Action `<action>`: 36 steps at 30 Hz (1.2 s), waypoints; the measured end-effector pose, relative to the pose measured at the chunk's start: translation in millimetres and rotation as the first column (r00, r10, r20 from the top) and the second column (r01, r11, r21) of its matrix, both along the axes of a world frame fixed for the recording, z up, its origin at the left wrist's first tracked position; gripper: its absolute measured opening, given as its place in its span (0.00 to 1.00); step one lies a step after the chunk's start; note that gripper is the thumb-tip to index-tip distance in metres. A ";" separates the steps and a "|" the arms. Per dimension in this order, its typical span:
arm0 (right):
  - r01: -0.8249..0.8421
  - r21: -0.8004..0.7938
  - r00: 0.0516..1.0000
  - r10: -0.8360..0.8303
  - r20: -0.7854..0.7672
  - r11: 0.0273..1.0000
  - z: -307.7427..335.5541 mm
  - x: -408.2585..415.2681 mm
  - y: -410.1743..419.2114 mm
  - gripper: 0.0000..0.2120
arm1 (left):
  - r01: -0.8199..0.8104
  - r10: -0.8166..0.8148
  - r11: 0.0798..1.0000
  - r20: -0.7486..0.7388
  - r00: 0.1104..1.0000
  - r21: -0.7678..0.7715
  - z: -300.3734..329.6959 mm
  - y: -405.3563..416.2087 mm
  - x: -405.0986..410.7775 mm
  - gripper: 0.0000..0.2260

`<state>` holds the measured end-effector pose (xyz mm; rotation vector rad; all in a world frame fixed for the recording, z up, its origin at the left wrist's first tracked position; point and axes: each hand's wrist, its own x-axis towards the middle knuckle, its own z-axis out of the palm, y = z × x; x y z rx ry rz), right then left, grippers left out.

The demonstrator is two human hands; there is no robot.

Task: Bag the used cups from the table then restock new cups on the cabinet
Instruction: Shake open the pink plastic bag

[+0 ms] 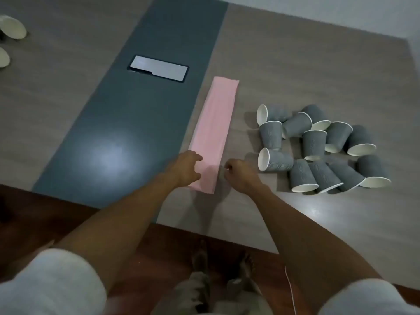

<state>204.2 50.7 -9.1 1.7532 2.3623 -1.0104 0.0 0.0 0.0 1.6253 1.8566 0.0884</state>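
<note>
Pale paper plates (12, 27) far left on grey wood-grain table (295, 71); dark phone (158, 68) on blue strip. Folded pink plastic bag (213, 135) lies between your hands, long axis running away from you. Your left hand (185, 170) touches near end, fingers loose; right hand (238, 175) just beside, curled, empty. Grey ribbed paper cups (318, 147) tumbled right, nearer your right hand.

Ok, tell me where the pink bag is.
The folded pink bag lies flat mid-table, between the dark strip and the grey cups; its near end sits between both hands.
</note>
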 end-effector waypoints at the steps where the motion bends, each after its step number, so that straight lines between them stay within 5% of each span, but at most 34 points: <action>1: 0.021 -0.021 1.000 -0.021 -0.020 1.000 -7.0 -1.6 -1.4 0.06 | 0.033 -0.033 0.999 -0.033 0.999 -0.004 -2.9 -3.2 -0.4 0.31; 6: 0.185 -0.221 0.979 -0.200 -0.046 0.958 -24.8 -11.3 -16.0 0.16 | 0.096 -0.095 0.995 -0.067 0.993 0.007 -22.7 -20.3 -4.7 0.29; 11: 0.223 -0.257 0.960 -0.257 -0.108 0.940 -35.1 -18.1 -17.9 0.14 | 0.078 -0.080 0.991 0.019 0.997 0.105 -28.0 -15.4 -7.8 0.06; 17: 0.303 -0.236 0.913 -0.353 -0.207 0.923 -13.5 -10.7 2.8 0.17 | -0.270 0.228 0.935 0.189 0.955 0.232 -5.3 0.2 -7.6 0.04; 21: 0.457 -0.219 0.795 -0.506 -0.333 0.862 22.0 -3.0 29.3 0.14 | -0.616 0.498 0.730 0.386 0.776 0.296 27.5 29.2 -12.7 0.05; 24: 0.563 -0.180 0.680 -0.576 -0.454 0.807 69.3 6.3 55.3 0.11 | -0.773 0.556 0.556 0.555 0.619 0.304 86.3 64.3 -10.1 0.03; 30: 0.667 0.049 0.660 -0.559 -0.503 0.743 121.5 34.8 105.8 0.07 | -0.910 0.574 0.366 0.722 0.385 0.194 158.8 116.5 -15.8 0.04; 36: 0.718 0.244 0.621 -0.443 -0.647 0.652 183.9 57.7 128.3 0.07 | -0.773 0.555 0.431 0.538 0.634 0.466 203.3 126.3 -9.9 0.07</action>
